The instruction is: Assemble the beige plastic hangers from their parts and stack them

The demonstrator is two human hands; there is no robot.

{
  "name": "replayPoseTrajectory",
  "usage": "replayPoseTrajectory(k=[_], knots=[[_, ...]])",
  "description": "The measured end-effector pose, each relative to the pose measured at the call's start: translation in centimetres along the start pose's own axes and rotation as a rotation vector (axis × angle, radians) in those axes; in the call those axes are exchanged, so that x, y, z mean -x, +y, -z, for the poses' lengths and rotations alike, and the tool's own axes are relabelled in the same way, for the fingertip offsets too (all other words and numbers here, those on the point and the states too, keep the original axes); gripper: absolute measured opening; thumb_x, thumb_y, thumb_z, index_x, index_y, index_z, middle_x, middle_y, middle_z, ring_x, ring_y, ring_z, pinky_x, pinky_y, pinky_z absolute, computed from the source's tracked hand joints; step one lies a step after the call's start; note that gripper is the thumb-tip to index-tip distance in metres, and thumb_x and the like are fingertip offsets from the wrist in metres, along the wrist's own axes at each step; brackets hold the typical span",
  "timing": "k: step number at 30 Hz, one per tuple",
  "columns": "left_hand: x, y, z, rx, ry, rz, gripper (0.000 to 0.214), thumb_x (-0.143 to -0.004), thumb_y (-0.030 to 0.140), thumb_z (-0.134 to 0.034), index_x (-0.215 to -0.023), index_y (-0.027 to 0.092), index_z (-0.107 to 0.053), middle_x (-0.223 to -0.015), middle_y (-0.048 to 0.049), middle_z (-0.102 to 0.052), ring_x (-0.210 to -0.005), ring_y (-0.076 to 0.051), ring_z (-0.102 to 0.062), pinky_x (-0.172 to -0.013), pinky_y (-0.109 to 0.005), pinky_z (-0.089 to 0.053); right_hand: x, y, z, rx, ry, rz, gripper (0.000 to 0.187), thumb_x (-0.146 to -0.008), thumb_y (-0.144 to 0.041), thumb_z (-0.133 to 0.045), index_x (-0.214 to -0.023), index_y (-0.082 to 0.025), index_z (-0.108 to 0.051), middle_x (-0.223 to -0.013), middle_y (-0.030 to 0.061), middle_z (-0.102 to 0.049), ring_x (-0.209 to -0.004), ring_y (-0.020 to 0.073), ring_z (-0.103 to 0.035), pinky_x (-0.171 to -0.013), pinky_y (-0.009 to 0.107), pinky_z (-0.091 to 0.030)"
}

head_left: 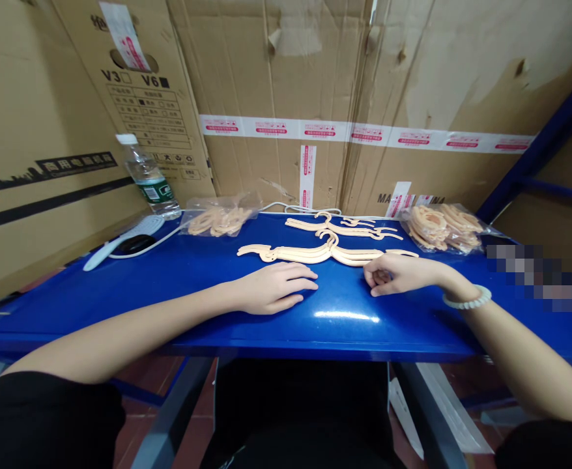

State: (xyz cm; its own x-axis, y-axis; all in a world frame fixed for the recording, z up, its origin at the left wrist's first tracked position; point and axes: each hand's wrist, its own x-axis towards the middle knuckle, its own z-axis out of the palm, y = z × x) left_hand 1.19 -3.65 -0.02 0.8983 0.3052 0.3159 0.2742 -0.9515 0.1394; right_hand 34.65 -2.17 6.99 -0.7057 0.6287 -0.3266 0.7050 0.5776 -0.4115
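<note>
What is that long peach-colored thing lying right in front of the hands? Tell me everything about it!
The hanger looks like thin peach plastic, with a small hook in the middle and two long arms. It lies flat on the blue table, stretched left to right. More hangers lie just behind it. The right hand, fingers curled, is at its right arm; the left hand rests flat just below it.

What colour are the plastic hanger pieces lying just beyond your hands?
Pale peach-beige plastic hanger pieces on the glossy blue table, clearest in the head view.
</note>
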Motion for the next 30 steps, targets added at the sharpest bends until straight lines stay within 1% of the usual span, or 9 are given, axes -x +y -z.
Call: replayPoseTrajectory(k=[15,23,30], knots=[[-0.03,0.03,0.04,0.016,0.013,-0.002,0.037,-0.103,0.028,-0.045,-0.136,0.020,-0.058,-0.142,-0.0143,-0.060,-0.133,-0.029,-0.055,-0.113,-0.048,-0.045,0.20,0.07,-0.06,-0.013,-0.003,0.016,0.024,-0.081,-0.039,-0.068,-0.089,-0.016,-0.067,-0.074,0.0023,-0.062,-0.066,0.0162,-0.058,-0.063,0.028,-0.044],[-0.01,0.00,0.00,0.012,0.005,-0.005,0.037,-0.103,0.028,-0.045,-0.136,0.018,-0.058,-0.142,-0.0149,-0.060,-0.134,-0.030,-0.055,-0.114,-0.049,-0.044,0.27,-0.01,0.00,-0.006,-0.005,0.021,0.022,-0.082,-0.036,-0.068,-0.090,-0.016,-0.067,-0.074,0.0023,-0.063,-0.067,0.0156,-0.058,-0.064,0.027,-0.046],[-0.03,0.05,0.06,0.020,0.016,-0.004,0.037,-0.103,0.028,-0.045,-0.136,0.020,-0.059,-0.141,-0.0147,-0.061,-0.133,-0.029,-0.055,-0.113,-0.048,-0.045,0.27,0.18,-0.06,-0.002,-0.002,0.021,0.023,-0.082,-0.038,-0.069,-0.089,-0.016,-0.067,-0.075,0.0021,-0.062,-0.068,0.0156,-0.058,-0.064,0.026,-0.045]])
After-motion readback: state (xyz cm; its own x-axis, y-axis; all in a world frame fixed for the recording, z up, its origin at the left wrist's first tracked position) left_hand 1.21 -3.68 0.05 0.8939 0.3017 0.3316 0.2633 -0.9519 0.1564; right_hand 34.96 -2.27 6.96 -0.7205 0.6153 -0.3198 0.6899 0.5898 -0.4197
